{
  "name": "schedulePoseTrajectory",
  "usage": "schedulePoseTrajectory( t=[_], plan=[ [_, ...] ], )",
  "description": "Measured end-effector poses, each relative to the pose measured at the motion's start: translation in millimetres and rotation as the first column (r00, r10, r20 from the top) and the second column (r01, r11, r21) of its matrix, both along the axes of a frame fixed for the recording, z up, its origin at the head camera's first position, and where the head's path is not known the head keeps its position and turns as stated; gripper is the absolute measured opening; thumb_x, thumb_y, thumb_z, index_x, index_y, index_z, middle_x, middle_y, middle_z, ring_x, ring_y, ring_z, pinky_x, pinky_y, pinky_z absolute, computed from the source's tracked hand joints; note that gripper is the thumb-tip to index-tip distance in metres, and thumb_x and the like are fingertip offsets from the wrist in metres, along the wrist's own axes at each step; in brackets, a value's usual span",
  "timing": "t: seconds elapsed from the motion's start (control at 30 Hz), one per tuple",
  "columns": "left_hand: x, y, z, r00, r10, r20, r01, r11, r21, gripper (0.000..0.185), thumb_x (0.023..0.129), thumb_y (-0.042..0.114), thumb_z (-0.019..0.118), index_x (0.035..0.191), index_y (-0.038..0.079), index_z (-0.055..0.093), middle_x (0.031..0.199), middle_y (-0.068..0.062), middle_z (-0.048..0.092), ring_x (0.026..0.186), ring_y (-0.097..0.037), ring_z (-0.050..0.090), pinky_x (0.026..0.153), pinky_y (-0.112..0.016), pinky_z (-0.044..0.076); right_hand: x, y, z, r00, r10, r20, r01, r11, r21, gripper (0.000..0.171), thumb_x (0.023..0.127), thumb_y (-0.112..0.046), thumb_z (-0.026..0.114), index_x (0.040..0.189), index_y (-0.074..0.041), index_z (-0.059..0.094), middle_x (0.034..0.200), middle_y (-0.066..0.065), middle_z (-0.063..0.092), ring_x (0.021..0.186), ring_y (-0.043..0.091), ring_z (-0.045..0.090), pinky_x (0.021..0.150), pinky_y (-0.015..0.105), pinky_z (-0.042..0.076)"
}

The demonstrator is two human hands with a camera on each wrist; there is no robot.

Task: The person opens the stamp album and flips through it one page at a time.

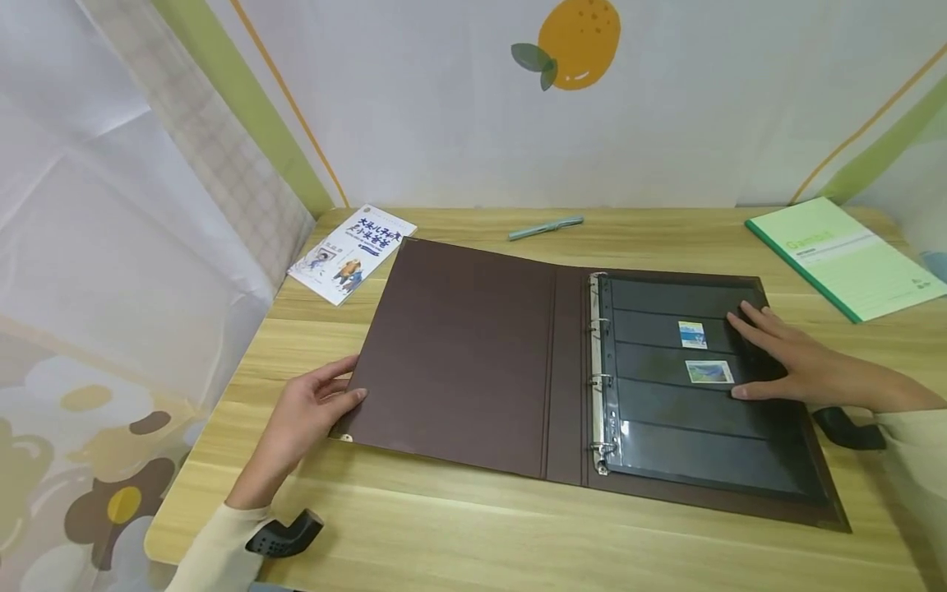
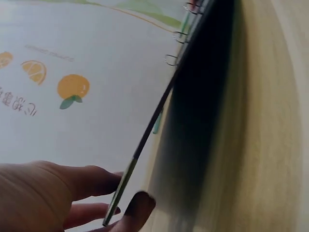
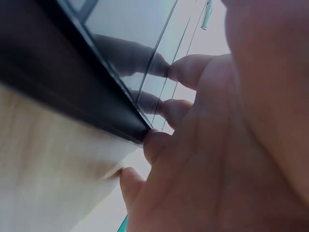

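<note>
A brown ring binder (image 1: 459, 353) lies open on the wooden table (image 1: 473, 526). My left hand (image 1: 348, 385) pinches the left edge of its front cover near the lower corner. In the left wrist view the cover edge (image 2: 159, 116) runs between thumb and fingers (image 2: 96, 180). My right hand (image 1: 740, 355) lies flat on the black pocket page (image 1: 688, 427), its fingers straight, beside two small stamps (image 1: 692, 335) (image 1: 709, 372). In the right wrist view the fingertips (image 3: 183, 70) press on the glossy page (image 3: 120, 29) above the binder's dark edge (image 3: 72, 82). Metal rings (image 1: 598, 380) hold the page.
An illustrated booklet (image 1: 353, 251) lies at the back left, a teal pen (image 1: 545, 228) at the back middle, and a green notebook (image 1: 843, 255) at the back right. A wall with an orange print stands right behind the table. The table's left edge is near my left forearm.
</note>
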State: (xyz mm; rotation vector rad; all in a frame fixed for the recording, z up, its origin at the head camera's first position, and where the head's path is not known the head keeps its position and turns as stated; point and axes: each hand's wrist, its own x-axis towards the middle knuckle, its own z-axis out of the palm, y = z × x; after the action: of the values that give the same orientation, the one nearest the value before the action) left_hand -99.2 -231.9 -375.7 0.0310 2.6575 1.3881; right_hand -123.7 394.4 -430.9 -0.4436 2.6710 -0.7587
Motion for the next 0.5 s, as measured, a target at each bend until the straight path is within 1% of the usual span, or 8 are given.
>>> schedulePoseTrajectory(
  t=[0.07,0.1,0.17,0.23,0.3,0.37,0.47,0.5],
  plan=[
    [0.2,2.4,-4.0,0.994,-0.038,-0.106,0.025,0.993,-0.119,0.054,0.091,0.003,0.073,0.142,0.000,0.056,0.139,-0.023,0.060,0.112,-0.031,0.070,0.086,-0.032,0.060,0.4,1.1,-0.2,1.000,-0.004,0.002,0.004,1.000,-0.003,0.114,0.083,-0.028,0.082,0.163,-0.008,0.003,0.167,0.025,-0.015,0.149,0.054,-0.021,0.102,0.085,0.011],
    [0.4,4.3,-5.8,0.984,-0.067,-0.163,0.036,0.981,-0.189,0.055,0.089,0.003,0.075,0.141,-0.001,0.057,0.142,-0.023,0.058,0.118,-0.037,0.067,0.091,-0.038,0.058,0.4,1.7,-0.3,1.000,-0.007,0.005,0.007,1.000,-0.002,0.114,0.084,-0.028,0.082,0.163,-0.008,0.003,0.167,0.025,-0.015,0.150,0.053,-0.021,0.102,0.085,0.010],
    [1.0,9.0,-9.1,0.959,-0.139,-0.248,0.056,0.948,-0.312,0.055,0.088,0.003,0.076,0.140,-0.001,0.057,0.149,-0.024,0.050,0.127,-0.044,0.059,0.100,-0.050,0.052,-0.2,2.2,-0.2,1.000,-0.008,0.012,0.008,1.000,0.005,0.114,0.084,-0.029,0.081,0.163,-0.009,0.002,0.168,0.023,-0.017,0.150,0.052,-0.023,0.103,0.085,0.009],
    [1.4,15.6,-12.4,0.931,-0.211,-0.297,0.077,0.910,-0.407,0.057,0.088,0.004,0.076,0.141,-0.002,0.056,0.154,-0.024,0.045,0.137,-0.045,0.049,0.108,-0.057,0.044,-0.8,2.3,0.3,1.000,-0.015,0.016,0.015,1.000,0.012,0.114,0.084,-0.031,0.082,0.163,-0.009,0.003,0.168,0.022,-0.016,0.151,0.050,-0.023,0.104,0.085,0.009],
    [1.8,23.7,-15.9,0.905,-0.287,-0.314,0.110,0.871,-0.480,0.058,0.090,0.007,0.075,0.144,-0.001,0.054,0.158,-0.024,0.040,0.146,-0.045,0.036,0.114,-0.061,0.035,-1.2,2.4,0.4,1.000,-0.019,0.016,0.018,1.000,0.018,0.114,0.084,-0.031,0.081,0.163,-0.008,0.004,0.168,0.022,-0.016,0.151,0.050,-0.023,0.105,0.084,0.008],
    [1.9,32.9,-20.3,0.880,-0.362,-0.308,0.162,0.837,-0.522,0.059,0.091,0.009,0.074,0.145,-0.001,0.052,0.160,-0.023,0.036,0.150,-0.044,0.031,0.118,-0.061,0.029,-1.2,1.9,0.0,1.000,-0.022,0.010,0.022,0.999,0.027,0.114,0.084,-0.032,0.082,0.163,-0.008,0.003,0.168,0.023,-0.016,0.151,0.050,-0.022,0.106,0.084,0.007],
    [3.9,45.7,-26.6,0.850,-0.455,-0.266,0.268,0.808,-0.525,0.063,0.093,0.017,0.073,0.149,0.002,0.048,0.163,-0.023,0.031,0.153,-0.043,0.026,0.122,-0.062,0.019,-1.3,-0.4,-0.7,1.000,-0.027,0.005,0.027,0.999,0.030,0.114,0.083,-0.032,0.082,0.163,-0.008,0.004,0.168,0.024,-0.015,0.151,0.051,-0.021,0.107,0.083,0.007],
    [4.9,49.4,-28.5,0.843,-0.477,-0.246,0.301,0.800,-0.519,0.066,0.092,0.020,0.073,0.150,0.003,0.047,0.164,-0.023,0.028,0.153,-0.043,0.023,0.122,-0.063,0.016,-1.5,-1.3,-1.3,1.000,-0.027,0.004,0.027,0.999,0.030,0.114,0.083,-0.032,0.082,0.163,-0.008,0.004,0.168,0.024,-0.014,0.151,0.051,-0.021,0.107,0.083,0.008]
  ],
)
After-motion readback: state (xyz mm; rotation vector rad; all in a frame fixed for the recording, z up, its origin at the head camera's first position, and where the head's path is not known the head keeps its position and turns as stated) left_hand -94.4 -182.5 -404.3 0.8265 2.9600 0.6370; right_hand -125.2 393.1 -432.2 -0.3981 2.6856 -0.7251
